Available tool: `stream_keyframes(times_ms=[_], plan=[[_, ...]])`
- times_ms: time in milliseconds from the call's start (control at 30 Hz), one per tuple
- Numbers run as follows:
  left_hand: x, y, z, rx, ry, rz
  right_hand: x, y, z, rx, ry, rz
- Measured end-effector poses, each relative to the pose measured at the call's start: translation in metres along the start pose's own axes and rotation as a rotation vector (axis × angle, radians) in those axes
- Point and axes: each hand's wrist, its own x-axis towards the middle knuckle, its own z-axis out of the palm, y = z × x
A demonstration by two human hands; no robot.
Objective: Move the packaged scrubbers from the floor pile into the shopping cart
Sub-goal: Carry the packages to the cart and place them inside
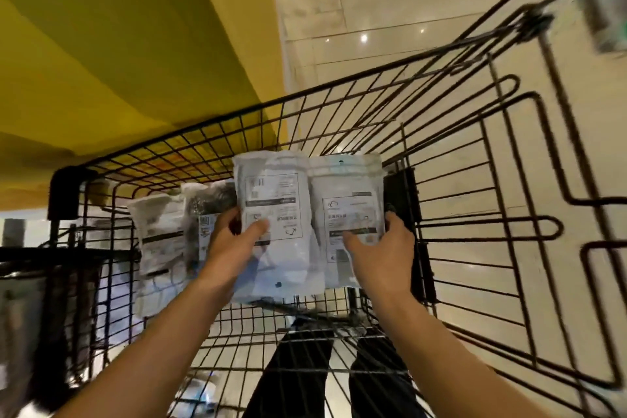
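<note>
At the upper left of the frame a yellow wall [118, 44] is filling the corner, and the pale tiled floor [373, 3] is showing at the upper right. The black wire shopping cart [339, 92] is spreading across the middle and right of the frame. Inside it, at centre left, a few packaged scrubbers [159, 241] are lying against the wire side, just left of the left hand; they are blurred, so their number is unclear.

The left hand [234, 248] is reaching in from the lower left and pinching a white packet [271, 214], with the thumb across its printed label and the other fingers curled behind its left edge. This packet is standing upright above the cart's basket, at the centre of the frame.

Just to its right, and partly tucked behind it, a second white packet [349, 214] is being held by the right hand [380, 254], thumb on the front label, fingers wrapping the right edge. Both packets are touching side by side between the two hands. Below, through the wire, dark trouser legs [298, 366] are showing.
</note>
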Motion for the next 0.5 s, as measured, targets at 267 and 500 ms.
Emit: stream_keyframes(times_ms=[267,500], plan=[[-0.096,0.028,-0.054,0.053,-0.095,-0.018,-0.105,-0.024,-0.092,0.011,-0.412,-0.005],[-0.201,0.0,-0.051,0.031,-0.14,0.012,-0.14,-0.008,-0.183,0.021,-0.628,-0.161]])
